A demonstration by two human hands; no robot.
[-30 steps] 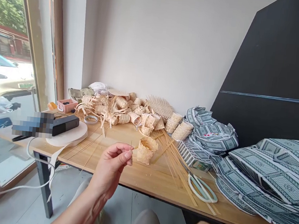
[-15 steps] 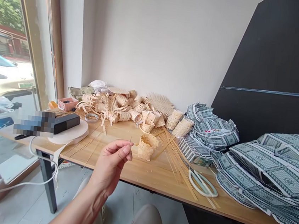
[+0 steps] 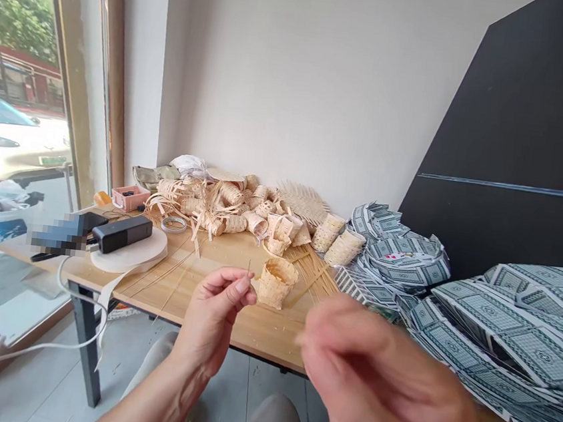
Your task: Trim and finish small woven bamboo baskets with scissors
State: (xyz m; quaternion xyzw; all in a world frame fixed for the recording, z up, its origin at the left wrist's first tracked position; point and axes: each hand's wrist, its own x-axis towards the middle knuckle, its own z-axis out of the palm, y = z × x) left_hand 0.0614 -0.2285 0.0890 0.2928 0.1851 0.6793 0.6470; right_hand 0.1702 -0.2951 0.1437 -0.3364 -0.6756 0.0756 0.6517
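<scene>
At seven o'clock from the centre of view, the left hand [image 3: 221, 305] pinches a thin, upright needle-like piece [image 3: 249, 266] between thumb and forefinger, other fingers curled. Two o'clock from that hand, a small woven cup [image 3: 277, 287] stands on the table [image 3: 229, 251]. At five o'clock from centre, the right hand [image 3: 369, 375] bends its fingers, too blurred to tell how closed they are or whether they hold anything.

Pink basket [image 3: 125, 203], white car [image 3: 21, 151] outside.
</scene>
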